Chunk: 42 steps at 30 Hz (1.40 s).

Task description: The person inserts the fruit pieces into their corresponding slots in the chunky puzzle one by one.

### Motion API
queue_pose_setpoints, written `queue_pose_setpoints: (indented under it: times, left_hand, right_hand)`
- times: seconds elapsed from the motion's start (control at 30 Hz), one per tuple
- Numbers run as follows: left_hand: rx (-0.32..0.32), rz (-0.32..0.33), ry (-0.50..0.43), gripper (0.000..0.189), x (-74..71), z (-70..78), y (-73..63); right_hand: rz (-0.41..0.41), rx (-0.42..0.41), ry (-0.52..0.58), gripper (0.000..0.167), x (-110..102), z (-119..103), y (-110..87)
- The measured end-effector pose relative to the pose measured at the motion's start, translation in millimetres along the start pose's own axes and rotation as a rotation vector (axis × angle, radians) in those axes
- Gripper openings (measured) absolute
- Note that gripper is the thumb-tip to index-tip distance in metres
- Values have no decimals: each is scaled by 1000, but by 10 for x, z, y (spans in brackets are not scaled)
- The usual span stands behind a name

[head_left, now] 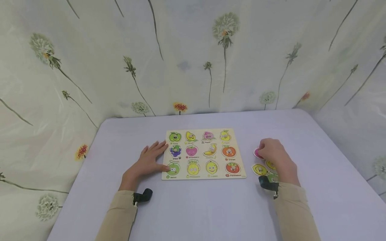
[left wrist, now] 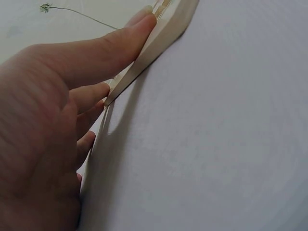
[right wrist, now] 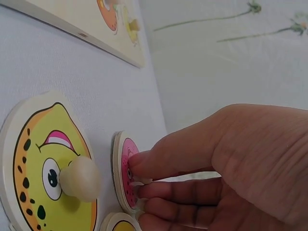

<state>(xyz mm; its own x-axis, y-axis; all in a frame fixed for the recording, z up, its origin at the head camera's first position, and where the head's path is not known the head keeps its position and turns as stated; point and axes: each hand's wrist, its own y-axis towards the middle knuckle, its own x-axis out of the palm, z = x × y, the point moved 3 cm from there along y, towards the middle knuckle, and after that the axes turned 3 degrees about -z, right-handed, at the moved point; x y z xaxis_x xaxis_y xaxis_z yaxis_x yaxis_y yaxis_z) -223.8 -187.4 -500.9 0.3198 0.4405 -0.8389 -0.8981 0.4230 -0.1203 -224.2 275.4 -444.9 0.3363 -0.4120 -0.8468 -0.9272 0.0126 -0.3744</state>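
Observation:
A wooden fruit puzzle board (head_left: 202, 170) lies flat on the table. My left hand (head_left: 147, 162) rests along its left edge, thumb on the melon picture and fingertips at the upper side. The left wrist view shows the thumb (left wrist: 110, 53) over the board's edge and the other fingers beside it. At the right, my right hand (head_left: 272, 152) pinches a pink strawberry puzzle piece (right wrist: 126, 168) between thumb and fingers, hiding its knob. Beside it lies a yellow lemon piece (right wrist: 43, 159) with a round wooden knob (right wrist: 82, 179).
Close to the right wrist are another yellow piece (head_left: 270, 164) and a green piece (head_left: 272, 178), partly covered by the hand and wrist camera (head_left: 268, 183). Knobbed pieces such as the orange (head_left: 229, 151) sit in the board. A flower-printed curtain (head_left: 181, 67) hangs behind the table.

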Motion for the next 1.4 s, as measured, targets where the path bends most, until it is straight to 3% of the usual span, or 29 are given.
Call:
queue_pose_setpoints:
  times: [0.9,1.4]
  left_hand:
    - [-10,6,-16,104,-32,61,-37]
    - [-15,13,-19,103,3,16,-19]
  right_hand:
    - [32,-24,-6,16,46,-95,35]
    - [43,-62,5,13,73,-211,18]
